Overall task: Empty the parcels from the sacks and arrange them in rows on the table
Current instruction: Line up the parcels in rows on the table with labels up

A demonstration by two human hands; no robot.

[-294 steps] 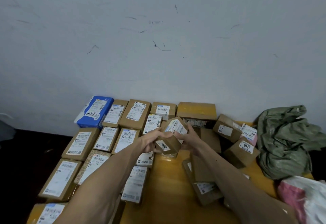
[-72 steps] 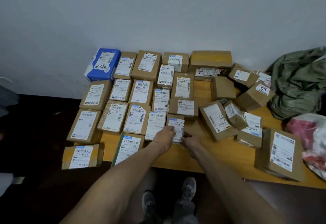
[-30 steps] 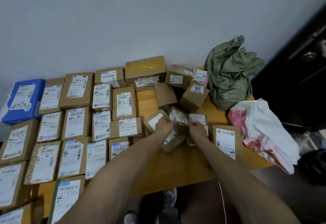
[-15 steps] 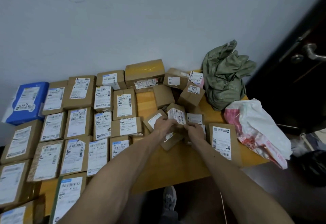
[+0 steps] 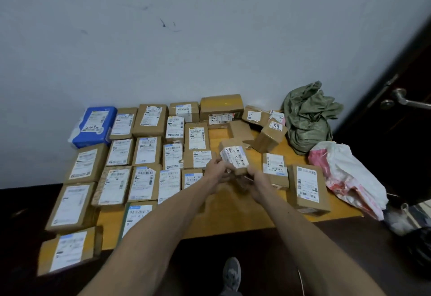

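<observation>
The view is dim and a bit grainy. Soft light falls on the wall (image 5: 210,39) and the table (image 5: 233,214). The floor (image 5: 23,202) and the door (image 5: 396,155) are very dark. The wide lens bends the door edge. Small print on the labels (image 5: 307,183) is blurry.

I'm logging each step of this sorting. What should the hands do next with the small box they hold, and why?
Probably set the small box, held by the left hand and right hand, label up on the bare table just right of the row-end parcel. The tidy rows stop there, while loose parcels lie jumbled further right.
</observation>
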